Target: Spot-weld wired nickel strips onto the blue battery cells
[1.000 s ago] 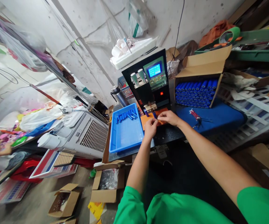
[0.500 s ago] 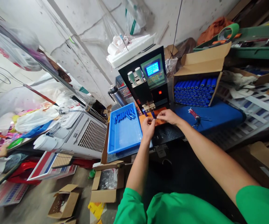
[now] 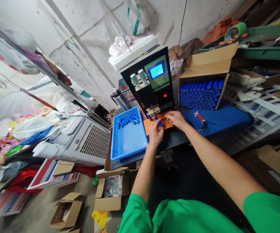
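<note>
My left hand [image 3: 156, 132] is closed on a blue cylinder [image 3: 158, 122] that lies tilted over the orange plate [image 3: 146, 125]. Just right of it, my right hand [image 3: 175, 119] is pinched on something too small to make out. Directly behind both hands stands a black machine [image 3: 152, 87] with a lit blue screen and a metal head [image 3: 154, 111] above the plate. To the left, a blue tray [image 3: 130, 140] holds several blue cylinders at its far end. An open carton [image 3: 203, 72] packed with blue cylinders is to the right of the machine.
Red and black wires [image 3: 200, 118] lie on a blue surface [image 3: 232, 121] at right. A steel flask [image 3: 120, 99] stands behind the tray. Left is a grey vented appliance [image 3: 91, 140]; small cartons [image 3: 108, 203] sit on the floor. Another person's arm shows at far left.
The blue cylinder has gone from upright under the machine head to tilted in my left hand. My left hand has turned, and my right hand has shifted slightly. The view has moved a little.
</note>
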A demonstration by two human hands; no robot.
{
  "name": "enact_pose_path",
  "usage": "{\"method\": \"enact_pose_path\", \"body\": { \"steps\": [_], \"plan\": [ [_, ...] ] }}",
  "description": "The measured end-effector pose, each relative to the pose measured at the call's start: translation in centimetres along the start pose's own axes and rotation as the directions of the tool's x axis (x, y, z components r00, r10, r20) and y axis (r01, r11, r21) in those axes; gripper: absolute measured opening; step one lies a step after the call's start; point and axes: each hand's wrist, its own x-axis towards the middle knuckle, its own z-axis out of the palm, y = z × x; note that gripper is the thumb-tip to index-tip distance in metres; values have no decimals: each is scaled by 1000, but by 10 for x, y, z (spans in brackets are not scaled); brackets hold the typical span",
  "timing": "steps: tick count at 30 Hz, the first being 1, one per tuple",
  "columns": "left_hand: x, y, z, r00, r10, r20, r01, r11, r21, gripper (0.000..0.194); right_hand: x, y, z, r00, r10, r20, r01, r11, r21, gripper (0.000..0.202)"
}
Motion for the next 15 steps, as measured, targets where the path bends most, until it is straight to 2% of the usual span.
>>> {"method": "enact_pose_path", "body": {
  "steps": [3, 5, 8, 12, 15],
  "plan": [
    [-3, 1, 0, 998, -62, -29, 57, 989, -140, 37, 1, 2, 1, 999, 0, -44, 0, 1000, -4, 32],
    [-1, 4, 0, 989, -147, -36, 135, 964, -229, 36, 3, 4, 1, 998, -18, -63, 16, 999, -32, 32],
    [6, 10, -3, 969, -246, -26, 231, 937, -263, 33, 5, 7, 3, 996, -56, -71, 51, 996, -75, 32],
    [20, 9, -6, 979, -193, -59, 178, 963, -203, 27, 8, 10, 3, 992, -99, -75, 90, 989, -118, 35],
    [26, 3, -5, 984, -170, -46, 157, 965, -208, 26, 10, 14, 3, 990, -113, -82, 102, 986, -135, 35]
  ]
}}
